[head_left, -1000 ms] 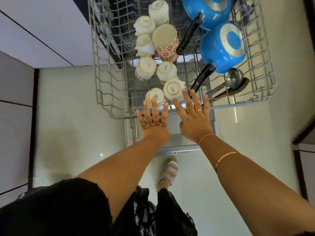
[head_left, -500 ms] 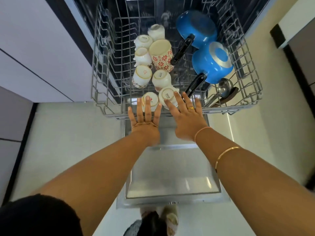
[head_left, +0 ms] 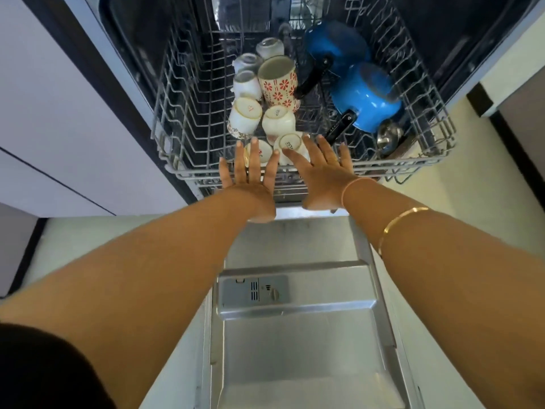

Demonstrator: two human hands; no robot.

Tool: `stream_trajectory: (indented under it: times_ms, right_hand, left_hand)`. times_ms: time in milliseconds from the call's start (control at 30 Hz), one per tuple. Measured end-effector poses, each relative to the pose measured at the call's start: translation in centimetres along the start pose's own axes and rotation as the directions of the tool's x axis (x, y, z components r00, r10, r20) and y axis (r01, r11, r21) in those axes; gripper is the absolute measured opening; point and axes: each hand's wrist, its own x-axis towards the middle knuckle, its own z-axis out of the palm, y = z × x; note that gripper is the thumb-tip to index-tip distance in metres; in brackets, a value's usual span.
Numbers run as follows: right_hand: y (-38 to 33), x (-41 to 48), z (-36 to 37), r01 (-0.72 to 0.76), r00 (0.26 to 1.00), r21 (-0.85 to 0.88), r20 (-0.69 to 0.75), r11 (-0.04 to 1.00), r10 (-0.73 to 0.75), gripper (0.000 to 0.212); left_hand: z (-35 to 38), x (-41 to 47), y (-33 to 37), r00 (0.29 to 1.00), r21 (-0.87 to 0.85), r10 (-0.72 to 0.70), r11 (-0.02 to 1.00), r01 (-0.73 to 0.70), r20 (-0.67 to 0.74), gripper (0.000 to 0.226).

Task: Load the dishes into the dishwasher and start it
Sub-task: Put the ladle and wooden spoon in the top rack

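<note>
The grey wire dishwasher rack (head_left: 177,134) is partly slid into the dark tub. It holds several upturned white cups (head_left: 278,122), a tall cup with red flowers (head_left: 278,84), two blue pans (head_left: 367,98) with black handles, and a steel ladle (head_left: 387,137) at the front right. My left hand (head_left: 249,184) and my right hand (head_left: 321,175) lie flat with fingers spread against the rack's front rail, side by side. Neither hand holds anything.
The steel dishwasher door (head_left: 303,335) lies open and flat below my arms, with its detergent dispenser (head_left: 253,292) near the hinge. White cabinet fronts (head_left: 59,113) stand at the left. Pale floor tiles (head_left: 460,187) run on both sides of the door.
The rack has slid further into the dishwasher with both flat hands against its front rail. The view has tilted, showing more of the open door and tub.
</note>
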Motion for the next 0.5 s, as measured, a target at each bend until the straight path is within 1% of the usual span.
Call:
stream_trajectory:
  times_ms: [167, 300, 367, 433, 467, 500]
  right_hand:
    - [1.3, 4.5, -2.0, -0.027, 0.999, -0.003, -0.046, 1.0, 0.027, 0.105]
    - [0.8, 7.2, -2.5, -0.041, 0.993, -0.016, -0.113, 0.999, 0.039, 0.105]
    - [1.1, 8.1, -2.4, -0.054, 0.986, -0.023, -0.158, 0.998, 0.05, 0.103]
    - [1.8, 8.8, -3.0, -0.052, 0.984, -0.017, -0.169, 0.998, 0.049, 0.103]
    - [2.1, 9.3, -3.4, -0.045, 0.985, -0.004, -0.164, 0.999, 0.044, 0.103]
    - [2.2, 9.9, -3.8, -0.04, 0.986, 0.009, -0.159, 0.999, 0.041, 0.104]
  left_hand:
    - [-2.5, 4.5, -0.3, 0.999, -0.029, 0.011, 0.999, -0.013, -0.05, 0.09]
    - [-3.2, 7.3, -1.7, 0.987, -0.021, -0.033, 0.999, 0.03, -0.16, 0.093]
    - [-3.6, 8.2, -1.7, 0.985, -0.019, -0.027, 1.0, 0.025, -0.168, 0.095]
    - [-4.0, 9.2, -1.6, 0.983, -0.009, -0.003, 1.0, 0.001, -0.185, 0.092]
    - [-4.0, 9.8, -1.8, 0.973, -0.019, 0.019, 1.0, -0.024, -0.23, 0.09]
    - [-3.9, 10.4, -2.0, 0.948, -0.034, 0.04, 0.998, -0.054, -0.315, 0.09]
